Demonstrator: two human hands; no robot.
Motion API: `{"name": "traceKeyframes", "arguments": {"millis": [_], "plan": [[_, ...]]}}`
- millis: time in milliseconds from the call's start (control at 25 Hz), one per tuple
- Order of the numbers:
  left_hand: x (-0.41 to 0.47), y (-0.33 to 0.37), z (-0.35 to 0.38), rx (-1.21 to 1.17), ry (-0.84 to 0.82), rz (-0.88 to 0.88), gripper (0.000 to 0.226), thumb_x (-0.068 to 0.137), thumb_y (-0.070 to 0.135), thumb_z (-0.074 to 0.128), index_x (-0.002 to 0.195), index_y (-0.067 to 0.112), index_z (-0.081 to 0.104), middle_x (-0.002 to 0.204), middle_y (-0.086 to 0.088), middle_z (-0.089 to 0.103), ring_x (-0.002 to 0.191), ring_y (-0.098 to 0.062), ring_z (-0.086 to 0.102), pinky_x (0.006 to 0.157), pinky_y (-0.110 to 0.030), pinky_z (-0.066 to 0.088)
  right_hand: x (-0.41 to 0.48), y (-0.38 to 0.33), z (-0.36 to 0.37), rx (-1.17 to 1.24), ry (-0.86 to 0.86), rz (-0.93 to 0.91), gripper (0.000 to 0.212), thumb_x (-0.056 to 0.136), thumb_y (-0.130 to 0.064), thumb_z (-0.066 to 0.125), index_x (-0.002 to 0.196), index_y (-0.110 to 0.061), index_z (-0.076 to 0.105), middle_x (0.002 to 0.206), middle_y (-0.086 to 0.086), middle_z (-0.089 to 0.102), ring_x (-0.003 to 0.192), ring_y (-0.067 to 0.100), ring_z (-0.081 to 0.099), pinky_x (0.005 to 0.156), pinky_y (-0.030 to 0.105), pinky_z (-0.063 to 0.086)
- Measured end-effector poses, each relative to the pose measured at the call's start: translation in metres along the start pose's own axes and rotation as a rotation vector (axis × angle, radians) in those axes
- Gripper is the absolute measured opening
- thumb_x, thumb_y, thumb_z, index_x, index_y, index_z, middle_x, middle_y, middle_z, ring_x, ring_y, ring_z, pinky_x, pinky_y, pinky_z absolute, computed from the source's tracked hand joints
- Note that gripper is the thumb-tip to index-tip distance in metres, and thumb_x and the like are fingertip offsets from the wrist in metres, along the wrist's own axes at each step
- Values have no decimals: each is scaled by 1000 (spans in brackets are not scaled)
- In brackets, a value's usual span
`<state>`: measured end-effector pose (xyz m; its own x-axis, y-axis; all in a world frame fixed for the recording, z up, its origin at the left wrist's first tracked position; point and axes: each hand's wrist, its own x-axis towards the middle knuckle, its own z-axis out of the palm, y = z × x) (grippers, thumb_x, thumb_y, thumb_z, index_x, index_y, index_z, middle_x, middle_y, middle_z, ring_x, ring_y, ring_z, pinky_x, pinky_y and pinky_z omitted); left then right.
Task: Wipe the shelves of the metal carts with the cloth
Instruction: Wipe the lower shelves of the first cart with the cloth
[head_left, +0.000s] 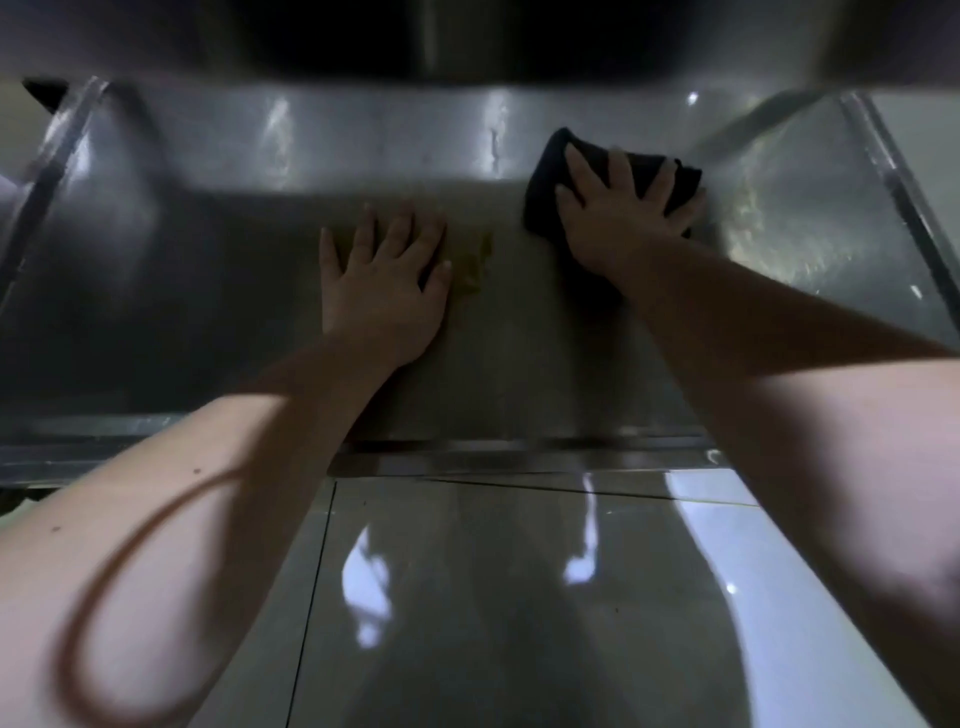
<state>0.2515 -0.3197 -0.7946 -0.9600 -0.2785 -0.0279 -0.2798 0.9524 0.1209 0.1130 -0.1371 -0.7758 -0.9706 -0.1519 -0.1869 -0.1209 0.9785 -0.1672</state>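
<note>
The metal cart shelf (208, 291) fills the view, glossy floor tiles (493, 597) in front of it. The left hand (384, 280) rests flat on it, fingers spread, holding nothing. The right hand (618, 218) presses spread fingers onto the dark cloth (550, 161), towards the shelf's back right. A yellowish smear (475, 270) sits beside the left hand

Cloth (550, 161) partly hidden under right hand (613, 218)

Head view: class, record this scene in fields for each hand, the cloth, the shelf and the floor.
left hand: flat on the shelf, fingers spread
right hand: flat, pressing the cloth
cloth: dark, bunched, near the shelf's back wall
shelf: metal, yellowish stain beside left hand
floor: glossy tiles
</note>
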Motion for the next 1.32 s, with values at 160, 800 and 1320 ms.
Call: {"name": "traceKeyframes", "arguments": {"millis": [160,800,1320], "plan": [[7,-8,-1,-3,-23,25,55,100,53,20,153,43,8,164,8,5,151,-23,-3,117,-57,-6,3,-49,14,-112,-48,-329,55,97,-62,15,149,-52,0,164,-7,-4,146,43,-15,107,72,-13],[6,-2,2,-1,-24,14,59,100,50,19,155,37,4,164,5,0,150,-23,-5,118,-55,-8,9,-26,9,-129,-38,-348,52,98,-60,14,149,-53,3,164,-11,-2,147,38,-13,109,69,-10],[7,-10,-10,-113,-47,16,54,104,34,25,156,27,16,164,0,9,150,-24,-6,119,-49,-7,-57,-3,25,-88,46,-321,51,97,-62,20,147,-58,6,163,-16,4,149,34,-10,110,67,-8]]}}
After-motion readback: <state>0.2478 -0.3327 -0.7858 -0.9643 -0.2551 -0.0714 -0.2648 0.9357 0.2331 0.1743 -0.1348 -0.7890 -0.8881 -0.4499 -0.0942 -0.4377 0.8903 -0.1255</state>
